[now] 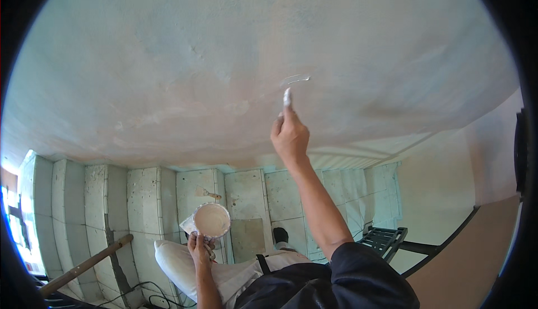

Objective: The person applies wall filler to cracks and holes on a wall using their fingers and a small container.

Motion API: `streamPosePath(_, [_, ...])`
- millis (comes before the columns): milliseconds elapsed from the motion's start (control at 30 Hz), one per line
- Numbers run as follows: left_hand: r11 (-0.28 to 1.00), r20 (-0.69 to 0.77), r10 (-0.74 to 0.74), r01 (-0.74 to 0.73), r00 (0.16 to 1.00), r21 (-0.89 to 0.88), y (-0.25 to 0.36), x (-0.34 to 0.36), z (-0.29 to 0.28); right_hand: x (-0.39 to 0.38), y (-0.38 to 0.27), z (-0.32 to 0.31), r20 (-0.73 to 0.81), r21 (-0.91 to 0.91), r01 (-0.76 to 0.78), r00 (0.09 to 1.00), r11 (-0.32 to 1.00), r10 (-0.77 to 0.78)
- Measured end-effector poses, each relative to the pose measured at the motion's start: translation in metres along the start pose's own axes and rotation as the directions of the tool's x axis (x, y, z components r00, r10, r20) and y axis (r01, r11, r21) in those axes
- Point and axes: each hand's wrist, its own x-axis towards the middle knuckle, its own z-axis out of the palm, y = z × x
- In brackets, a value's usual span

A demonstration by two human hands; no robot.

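My left hand (199,246) grips the near rim of a round tub (197,219), held over the stairs at my left thigh. Smooth cream-coloured paste (212,220) fills much of it. A pale flat piece with a pointed corner (187,225) sticks out beside the tub; its kind is unclear. My right hand (291,136) is raised to the wall (224,57), its index finger stretched out and coated white at the tip, the other fingers curled. Just above that fingertip, a wet white smear (297,79) marks the patchy, pinkish-grey wall.
Tiled steps (143,197) run along the wall's foot. A paintbrush (208,193) lies on one. A wooden pole (87,264) and dark cables (148,289) are at lower left. A dark slatted stand (384,240) is at right, near a black rail (448,244).
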Motion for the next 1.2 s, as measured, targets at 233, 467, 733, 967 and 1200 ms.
streamPosePath(233, [0.997, 0.035, -0.061, 0.06, 0.998, 0.04, -0.007, -0.001, 0.002, 0.027, 0.028, -0.002, -0.114, -0.053, -0.125, 0.986, 0.991, 0.118])
streamPosePath(467, [0.997, 0.049, -0.064, 0.063, 0.997, 0.035, -0.016, 0.0, -0.01, -0.005, 0.026, 0.006, 0.122, -0.063, 0.125, 0.986, 0.99, -0.116])
streamPosePath(733, [0.997, -0.002, -0.027, 0.027, 1.0, 0.077, -0.015, -0.008, -0.003, 0.006, 0.04, 0.014, 0.078, -0.145, 0.166, 0.985, 0.975, -0.156])
streamPosePath(967, [0.997, -0.032, -0.026, 0.028, 0.999, 0.075, -0.012, -0.013, 0.002, 0.007, 0.04, 0.013, -0.071, 0.01, 0.168, 0.983, 0.986, -0.167])
streamPosePath(1200, [0.996, -0.007, -0.045, 0.046, 0.999, 0.078, -0.015, -0.011, -0.003, -0.001, 0.036, 0.008, 0.241, -0.267, 0.181, 0.964, 0.947, -0.117])
